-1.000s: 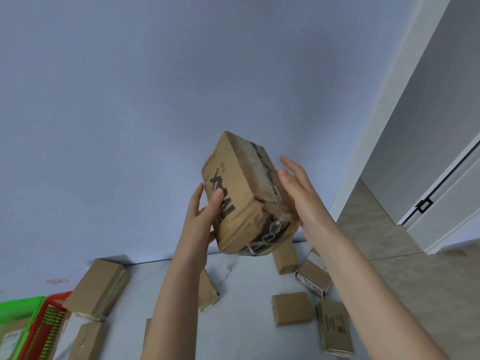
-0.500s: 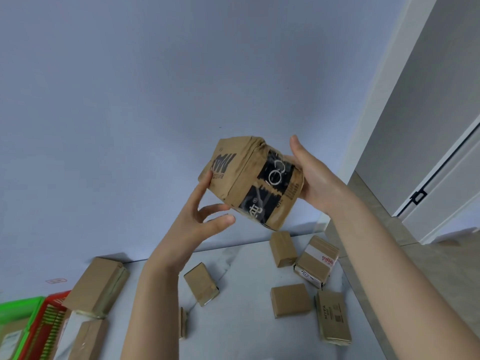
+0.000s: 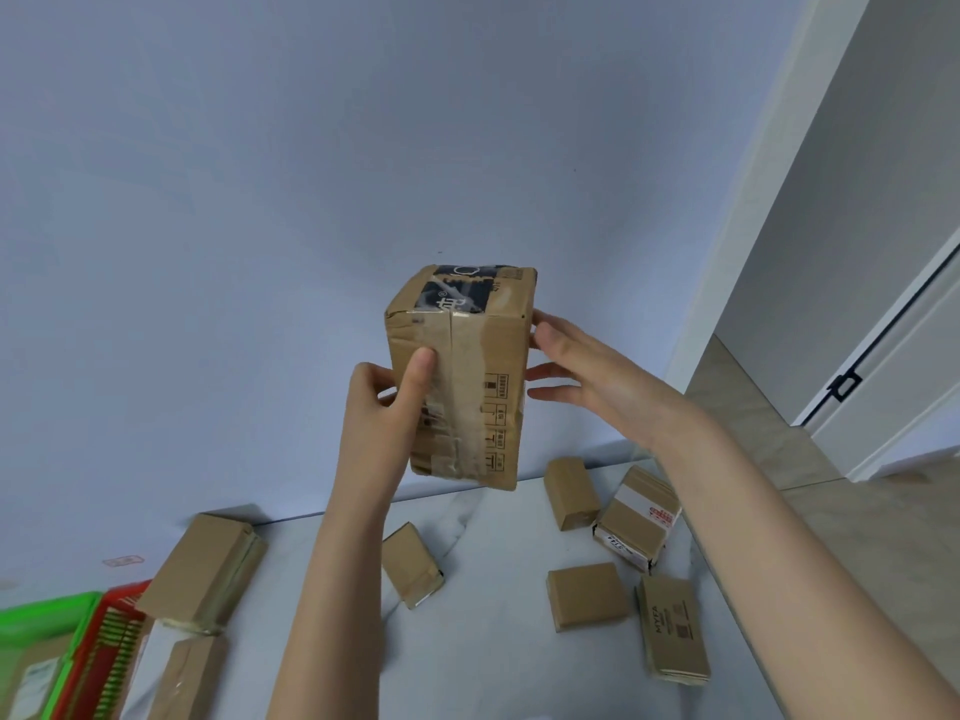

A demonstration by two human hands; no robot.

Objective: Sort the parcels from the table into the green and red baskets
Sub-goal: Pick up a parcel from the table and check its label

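Observation:
A taped brown cardboard parcel (image 3: 480, 387) with black tape on its top stands upright in the air above the table. My left hand (image 3: 384, 407) grips its left side, thumb across the front. My right hand (image 3: 587, 376) touches its right side with straight fingers. Several smaller brown parcels lie on the white table (image 3: 493, 641), among them one below my left arm (image 3: 413, 566) and a flat square one (image 3: 587, 595). The green basket (image 3: 31, 626) and the red basket (image 3: 98, 652) sit at the lower left, side by side.
A larger parcel (image 3: 202, 571) lies next to the red basket, another (image 3: 187, 678) in front of it. A parcel with a white label (image 3: 636, 517) and a printed one (image 3: 672, 628) lie near the table's right edge. A wall stands behind the table; a door is at the right.
The parcel has been turned from lying tilted to standing upright. My left hand now grips its side, and my right hand has slid off the end onto the right side.

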